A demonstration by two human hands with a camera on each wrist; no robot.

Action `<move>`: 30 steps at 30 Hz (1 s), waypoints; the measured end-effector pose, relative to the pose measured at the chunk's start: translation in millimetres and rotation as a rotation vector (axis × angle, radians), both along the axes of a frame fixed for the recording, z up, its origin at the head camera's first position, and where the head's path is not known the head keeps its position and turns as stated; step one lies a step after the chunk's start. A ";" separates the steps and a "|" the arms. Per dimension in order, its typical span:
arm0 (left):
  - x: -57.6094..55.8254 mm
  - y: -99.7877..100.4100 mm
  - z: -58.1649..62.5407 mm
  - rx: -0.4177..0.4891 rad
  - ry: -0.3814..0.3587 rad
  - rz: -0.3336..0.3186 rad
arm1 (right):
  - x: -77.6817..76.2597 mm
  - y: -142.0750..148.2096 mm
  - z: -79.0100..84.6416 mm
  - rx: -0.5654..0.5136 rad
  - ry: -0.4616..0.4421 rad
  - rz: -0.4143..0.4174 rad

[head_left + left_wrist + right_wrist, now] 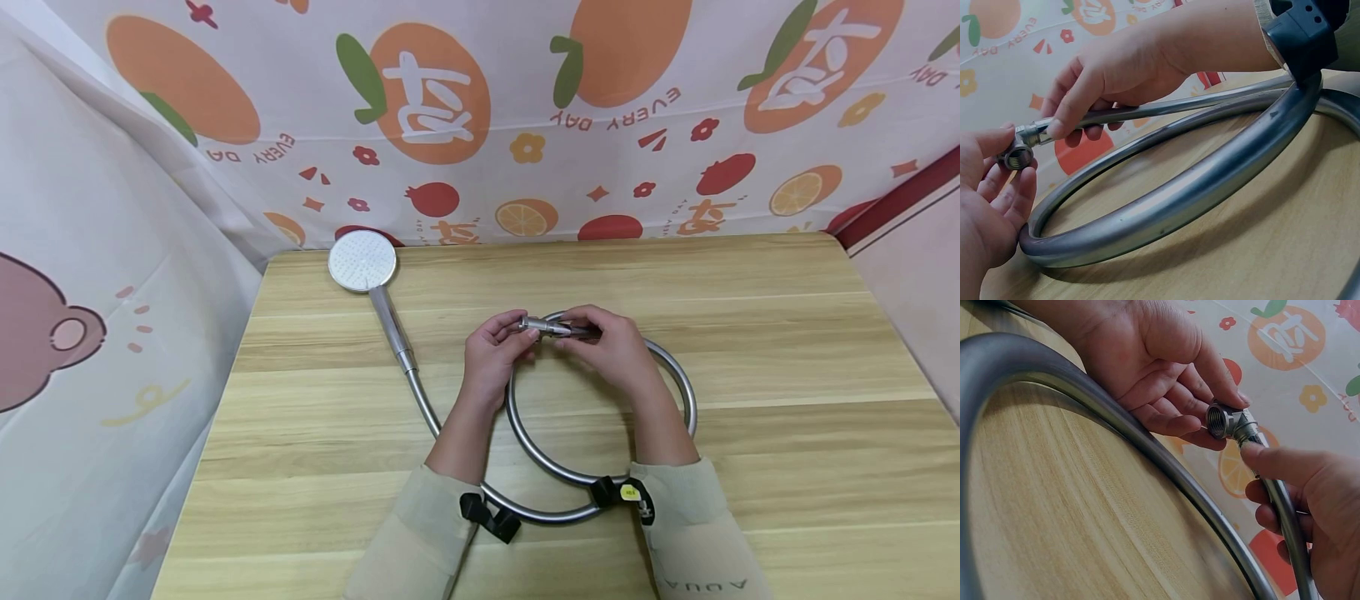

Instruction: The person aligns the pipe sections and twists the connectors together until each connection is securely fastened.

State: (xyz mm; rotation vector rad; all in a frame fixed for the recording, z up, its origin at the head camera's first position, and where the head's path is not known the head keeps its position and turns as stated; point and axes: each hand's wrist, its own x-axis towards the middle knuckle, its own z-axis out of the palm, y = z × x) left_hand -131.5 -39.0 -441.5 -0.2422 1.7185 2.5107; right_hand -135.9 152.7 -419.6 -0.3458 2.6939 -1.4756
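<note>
My left hand (489, 354) pinches a small metal angled fitting (1019, 155) between thumb and fingertips. The fitting has a wide opening with threads inside, seen in both wrist views. Gripped in my right hand (618, 350) is the end of a silvery shower hose (1285, 519), its thumb close to where hose and fitting meet. Fitting and hose end are together; how tightly they are joined I cannot tell. The hose loops on the table below both hands. At its other end, a shower head (363, 261) with a round white face and grey handle lies at the back left.
A wood-grain table (787, 350) lies under everything. White cloth (525, 183) with printed fruit hangs behind its back edge, and another pale cloth (150, 275) hangs on the left. Black straps (491, 518) circle both sleeves, and the hose passes close beneath the forearms.
</note>
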 end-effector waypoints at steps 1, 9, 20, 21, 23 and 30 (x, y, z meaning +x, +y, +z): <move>0.1 0.0 0.1 0.002 0.002 -0.001 | 0.2 -0.1 0.3 0.000 0.002 -0.001; 0.7 0.3 0.5 0.009 0.004 0.002 | 0.3 0.1 -0.4 0.031 0.018 -0.001; 0.5 0.7 0.5 0.012 0.001 0.008 | -0.3 1.0 -0.5 0.040 0.064 0.007; 0.7 0.7 0.8 0.010 0.002 0.006 | -0.4 0.9 -0.4 0.039 0.068 0.006; 1.1 0.7 1.2 0.006 0.000 0.005 | -0.3 0.8 -0.4 0.033 0.065 0.001; 1.2 0.5 1.3 0.001 -0.001 0.004 | 0.7 -0.1 0.7 0.012 0.006 -0.013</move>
